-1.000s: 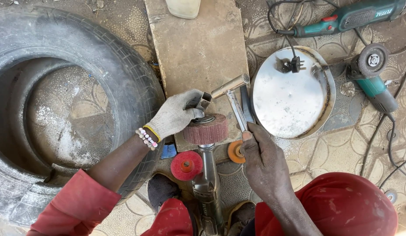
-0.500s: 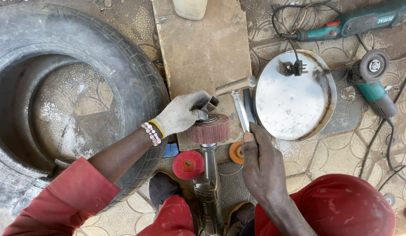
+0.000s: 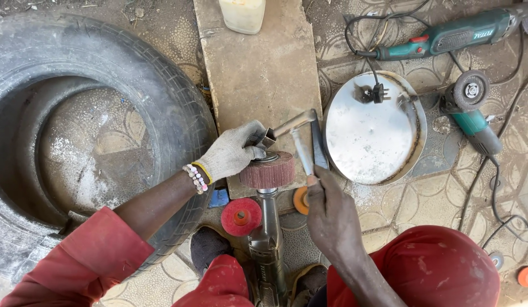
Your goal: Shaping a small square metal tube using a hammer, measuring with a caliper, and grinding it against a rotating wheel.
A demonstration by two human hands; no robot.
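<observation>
Left: large black rubber tyre [image 3: 99,142] lying flat on the patterned paved floor [image 3: 446,199].
Centre: flat brown stone slab [image 3: 258,74] on the floor, just right of the tyre.
Far end of slab: pale plastic jug [image 3: 243,14] standing on it.
Near end of slab: reddish cylindrical flap wheel [image 3: 268,169] on a grey power tool [image 3: 268,239], tool body running back between the knees.
On the wheel: gloved left hand [image 3: 230,154], touching its top beside a metal spanner [image 3: 289,126].
Right of wheel: bare right hand [image 3: 332,213] on a second spanner [image 3: 303,152].
Right of slab: round metal lid [image 3: 375,133], with a black plug [image 3: 373,92] on it.
Beyond lid: two green angle grinders [image 3: 451,35], well apart.
Near tool: small red disc [image 3: 241,216], on the left.
</observation>
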